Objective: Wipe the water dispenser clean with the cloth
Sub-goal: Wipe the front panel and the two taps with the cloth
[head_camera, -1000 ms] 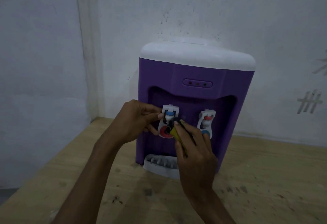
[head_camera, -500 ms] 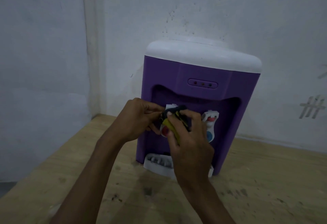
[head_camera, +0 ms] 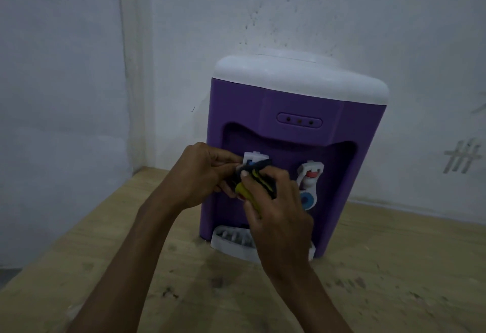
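A purple water dispenser with a white lid stands on a wooden table against the wall. My right hand grips a dark and yellow cloth and presses it on the left tap, which it mostly hides. My left hand pinches that same tap from its left side, fingers closed around it. The right tap, white with a red cap and blue lever, is uncovered.
A white drip tray juts out at the dispenser's foot, partly behind my right wrist. A white wall rises right behind the dispenser, with a corner at the left. The table's left edge falls off near the lower left.
My right hand has carried the cloth up from the tap's lower lever to its upper part. The left hand has kept its hold on the tap. The camera has shifted slightly.
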The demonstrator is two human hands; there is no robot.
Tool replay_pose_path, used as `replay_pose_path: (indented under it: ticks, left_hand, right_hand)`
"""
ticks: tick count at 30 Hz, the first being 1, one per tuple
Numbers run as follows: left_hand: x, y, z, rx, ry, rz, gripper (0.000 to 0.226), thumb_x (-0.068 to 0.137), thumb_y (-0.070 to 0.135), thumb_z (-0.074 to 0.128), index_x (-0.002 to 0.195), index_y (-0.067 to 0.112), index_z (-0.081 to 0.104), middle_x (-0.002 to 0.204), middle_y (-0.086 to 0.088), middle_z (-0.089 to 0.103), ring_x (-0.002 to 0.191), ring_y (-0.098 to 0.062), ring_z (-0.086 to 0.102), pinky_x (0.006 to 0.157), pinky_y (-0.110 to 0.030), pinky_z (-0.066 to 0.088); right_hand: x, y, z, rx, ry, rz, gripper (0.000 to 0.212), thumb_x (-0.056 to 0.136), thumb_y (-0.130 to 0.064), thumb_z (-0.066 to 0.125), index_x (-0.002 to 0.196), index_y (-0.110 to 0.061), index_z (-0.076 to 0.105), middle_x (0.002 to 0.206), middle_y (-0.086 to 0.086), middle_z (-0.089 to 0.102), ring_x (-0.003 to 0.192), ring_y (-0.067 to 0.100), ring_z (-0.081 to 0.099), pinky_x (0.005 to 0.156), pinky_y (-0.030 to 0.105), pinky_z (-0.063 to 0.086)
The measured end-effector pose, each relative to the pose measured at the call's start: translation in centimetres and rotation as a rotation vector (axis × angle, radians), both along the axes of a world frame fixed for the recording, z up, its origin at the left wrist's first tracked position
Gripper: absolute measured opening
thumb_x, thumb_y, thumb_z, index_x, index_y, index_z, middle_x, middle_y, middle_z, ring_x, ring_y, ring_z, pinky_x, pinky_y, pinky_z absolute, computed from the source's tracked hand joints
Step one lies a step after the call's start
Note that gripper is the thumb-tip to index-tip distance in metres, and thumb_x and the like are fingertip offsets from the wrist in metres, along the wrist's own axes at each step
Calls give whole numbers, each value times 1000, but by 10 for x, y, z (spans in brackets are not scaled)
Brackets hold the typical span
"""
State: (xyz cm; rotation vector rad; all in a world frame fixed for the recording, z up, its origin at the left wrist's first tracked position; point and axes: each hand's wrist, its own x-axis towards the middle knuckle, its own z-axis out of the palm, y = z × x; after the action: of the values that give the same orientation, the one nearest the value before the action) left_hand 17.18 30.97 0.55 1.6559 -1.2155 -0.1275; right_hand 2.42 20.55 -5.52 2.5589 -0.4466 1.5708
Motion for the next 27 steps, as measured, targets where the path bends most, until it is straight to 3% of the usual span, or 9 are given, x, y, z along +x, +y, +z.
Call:
replay_pose_path:
  ticks: [4, 9, 17, 23, 27]
  left_hand:
    - [-1, 1, 1, -6, 2, -5, 20, 96, 22, 67, 111, 19, 79, 89, 4, 80, 64, -16, 76, 58, -21, 58]
    - [0, 0, 1, 1, 9, 10, 19, 97, 18, 65, 111, 22, 78, 87, 4, 80, 64, -15, 76, 60, -23, 60]
    - [0, 0, 1, 0, 14, -4, 18, 95, 23, 68, 109, 22, 79, 90, 7, 80, 65, -17, 77, 61, -27, 61]
    - [-2, 1, 0, -5, 11, 3, 21, 95, 24, 66, 112, 22, 78, 89, 5, 80, 65, -18, 77, 62, -30, 62]
    - [-2, 1, 1, -7, 44, 3, 20, 94, 24, 68, 111, 20, 79, 93, 6, 80, 66, -19, 77, 64, -32, 62]
  right_hand:
    - [-5, -7, 0, 39, -70, -8, 31, 95, -21, 64, 124, -23, 73, 119, 3, 62, 97, 21, 63, 57, 23, 51]
    - [-2, 3, 5, 18, -17, -1, 36, 96, -21, 61, 131, -24, 68, 122, 2, 58, 99, 17, 59, 53, 22, 52]
    - [-7, -6, 11, 43, -87, -24, 34, 97, -22, 56, 128, -22, 70, 119, 0, 59, 101, 18, 61, 57, 23, 55]
    - [-4, 1, 10, 34, -11, -5, 39, 93, -18, 68, 131, -25, 69, 119, 0, 58, 96, 18, 58, 51, 24, 51]
    - [-10, -7, 8, 53, -74, -50, 34, 94, -14, 70, 127, -22, 72, 114, -1, 62, 96, 17, 62, 55, 20, 52]
